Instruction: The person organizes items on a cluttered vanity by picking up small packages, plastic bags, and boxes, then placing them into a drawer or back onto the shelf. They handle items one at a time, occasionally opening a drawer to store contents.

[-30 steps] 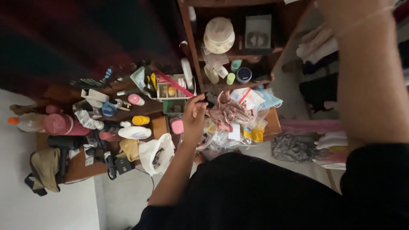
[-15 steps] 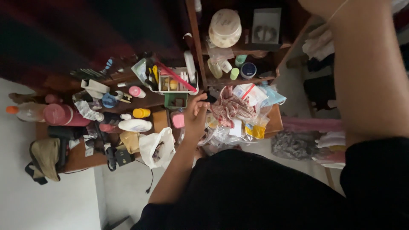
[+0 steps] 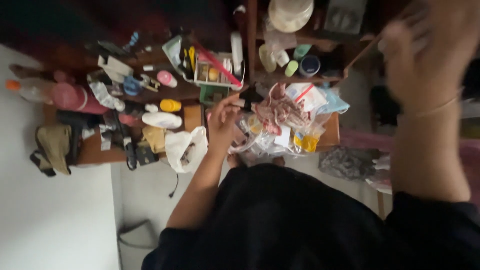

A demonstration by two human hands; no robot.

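My left hand (image 3: pixel 221 122) reaches over a cluttered wooden table (image 3: pixel 332 134) and pinches a small dark object (image 3: pixel 249 98) at its fingertips. Right beside it lies a red checked cloth (image 3: pixel 282 110) on a heap of clear plastic bags (image 3: pixel 260 144). My right hand (image 3: pixel 425 55) is raised close to the camera at the right, badly blurred, with a thin bracelet on the wrist. Whether its fingers hold anything is unclear.
A dark wooden shelf unit (image 3: pixel 251 45) with jars and tubes stands behind the table. Left of my hand are a white organiser box (image 3: pixel 215 70), a white bottle (image 3: pixel 161 120), a pink flask (image 3: pixel 70 96), a white plastic bag (image 3: pixel 186 148) and a khaki bag (image 3: pixel 54 145). Grey cloth (image 3: pixel 345 162) lies on the floor.
My right hand has dropped into view from above and is moving fast. The view has slid so the table sits higher. My left hand keeps its hold on the small dark object.
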